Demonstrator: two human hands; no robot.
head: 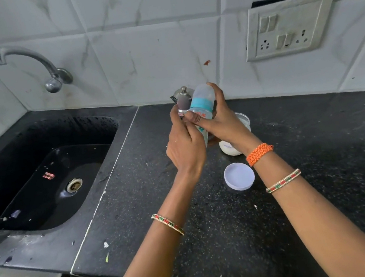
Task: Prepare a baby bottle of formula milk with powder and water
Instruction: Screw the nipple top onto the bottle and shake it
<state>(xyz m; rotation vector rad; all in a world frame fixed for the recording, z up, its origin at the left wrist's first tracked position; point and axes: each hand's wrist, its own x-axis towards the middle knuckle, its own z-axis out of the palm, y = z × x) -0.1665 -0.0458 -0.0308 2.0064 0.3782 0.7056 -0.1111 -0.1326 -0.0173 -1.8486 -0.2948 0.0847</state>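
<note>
A clear baby bottle (pixel 202 105) with a teal collar and a domed cap is held tilted above the black counter. My left hand (pixel 186 147) grips its lower body. Wrapped around its upper part and collar is my right hand (pixel 219 121). Behind my right wrist stands an open jar of white powder (pixel 231 149), partly hidden. Its round white lid (pixel 239 176) lies flat on the counter just in front of it. A small steel pot with a knobbed lid (pixel 183 98) stands by the wall behind the bottle.
A black sink (pixel 41 177) with a drain is set into the counter at left, a steel tap (pixel 32 63) above it. The black stone counter (pixel 301 192) extends right and toward me. A switch and socket plate (pixel 288 27) hangs on the tiled wall.
</note>
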